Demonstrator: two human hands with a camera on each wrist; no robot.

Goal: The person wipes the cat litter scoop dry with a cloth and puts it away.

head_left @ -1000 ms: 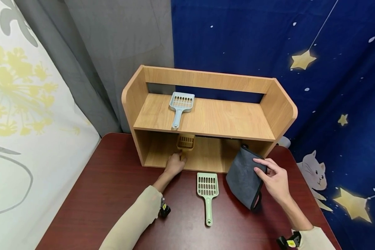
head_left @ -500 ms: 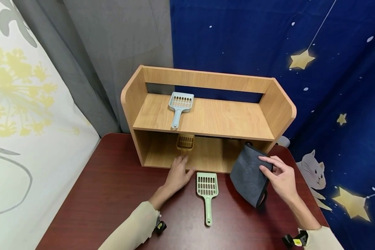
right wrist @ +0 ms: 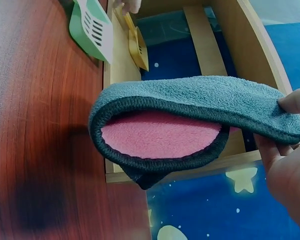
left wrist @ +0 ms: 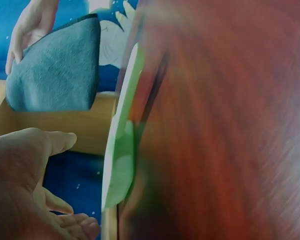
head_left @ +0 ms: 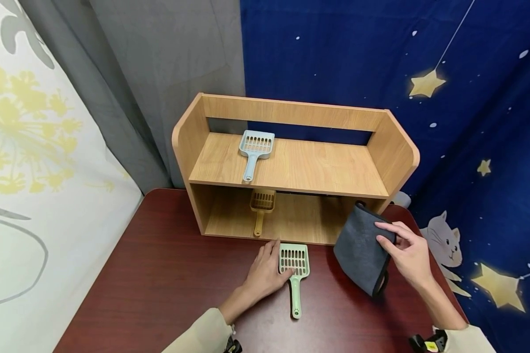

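My left hand [head_left: 267,272] is beside the green litter scoop [head_left: 295,289] on the table, its thumb overlapping the scoop's slotted head in the head view. In the left wrist view its fingers [left wrist: 72,220] are loosely extended, with nothing held between them. My right hand [head_left: 408,252] pinches one edge of a folded grey cloth [head_left: 364,250] between thumb and fingers. The right wrist view shows the cloth's pink inner side [right wrist: 160,135] and dark stitched border. A yellow litter scoop [head_left: 259,218] lies on the lower shelf, handle toward the front.
A two-level wooden shelf [head_left: 331,169] stands at the back of the dark red table [head_left: 176,274]. On its upper level lies a light blue litter scoop [head_left: 252,152]. Grey curtain [head_left: 172,54] and starry blue curtain [head_left: 335,54] hang behind.
My left hand has let go of the yellow scoop's handle and moved right and nearer to the green scoop. My right hand has carried the cloth slightly right.
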